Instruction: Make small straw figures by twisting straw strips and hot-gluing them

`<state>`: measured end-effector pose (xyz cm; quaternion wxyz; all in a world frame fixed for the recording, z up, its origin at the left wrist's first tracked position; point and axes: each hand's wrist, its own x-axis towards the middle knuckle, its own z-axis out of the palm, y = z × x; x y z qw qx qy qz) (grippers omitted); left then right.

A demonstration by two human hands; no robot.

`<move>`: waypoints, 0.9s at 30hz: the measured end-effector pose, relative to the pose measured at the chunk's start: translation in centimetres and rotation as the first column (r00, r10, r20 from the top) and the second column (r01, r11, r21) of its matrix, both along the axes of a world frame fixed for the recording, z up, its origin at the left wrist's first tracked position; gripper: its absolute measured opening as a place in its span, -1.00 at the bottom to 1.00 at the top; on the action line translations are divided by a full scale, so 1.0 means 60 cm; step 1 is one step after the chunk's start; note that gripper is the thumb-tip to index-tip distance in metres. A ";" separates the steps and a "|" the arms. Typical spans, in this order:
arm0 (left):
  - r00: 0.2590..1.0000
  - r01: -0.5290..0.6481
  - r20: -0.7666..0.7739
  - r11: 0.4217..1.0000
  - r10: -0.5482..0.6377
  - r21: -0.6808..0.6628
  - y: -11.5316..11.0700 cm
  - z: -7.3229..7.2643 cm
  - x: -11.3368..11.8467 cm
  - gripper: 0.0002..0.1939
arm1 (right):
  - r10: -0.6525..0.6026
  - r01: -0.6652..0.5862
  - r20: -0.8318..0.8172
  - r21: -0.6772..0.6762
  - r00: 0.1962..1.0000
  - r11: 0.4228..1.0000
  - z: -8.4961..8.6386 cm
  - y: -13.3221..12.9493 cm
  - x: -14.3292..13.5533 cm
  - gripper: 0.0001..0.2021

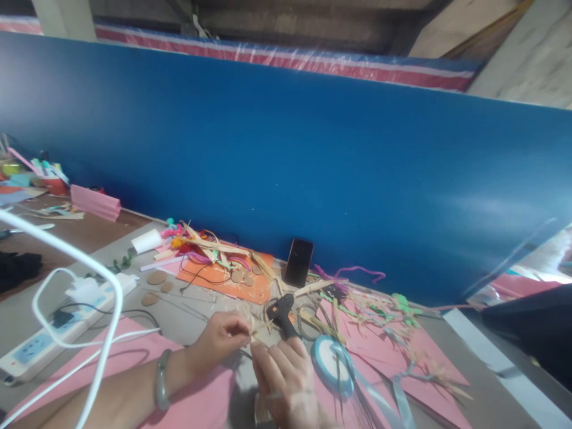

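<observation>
My left hand [223, 336], with a bracelet [162, 379] on its wrist, is closed in a pinch at the middle of the table. Close to its right, my right hand [283, 372] has its fingers curled together. Pale straw-like strips [260, 333] show at the fingertips of both hands; how they are held is hard to make out. A black glue gun [282, 314] lies just beyond my right hand. The blue-rimmed ribbon roll [333, 364] is to the right of that hand.
A phone [299, 263] leans against the blue partition [286, 161]. Craft scraps lie on orange paper [210, 277] and pink paper [429, 348]. At left are a power strip [33, 351] and a white cable [117, 310] looping in front. A white roll [146, 241] lies behind.
</observation>
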<state>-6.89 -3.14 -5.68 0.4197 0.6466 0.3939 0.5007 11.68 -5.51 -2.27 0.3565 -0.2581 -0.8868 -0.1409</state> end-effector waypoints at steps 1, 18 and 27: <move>1.000 -0.008 -0.020 1.000 0.008 0.012 0.001 -0.001 -0.001 -0.85 | 0.003 -0.003 -0.005 0.005 1.000 1.000 0.001 -0.001 0.000 -0.83; 0.995 0.067 -0.074 0.996 -0.062 0.061 -0.002 0.001 0.002 -0.72 | -0.360 -0.144 -0.362 -0.848 0.860 0.509 0.033 0.040 0.010 -0.78; 0.995 0.059 0.088 0.995 -0.052 -0.081 -0.006 -0.001 0.006 -0.69 | -0.419 -0.222 -0.434 -0.857 0.798 0.466 0.021 0.039 0.000 -0.74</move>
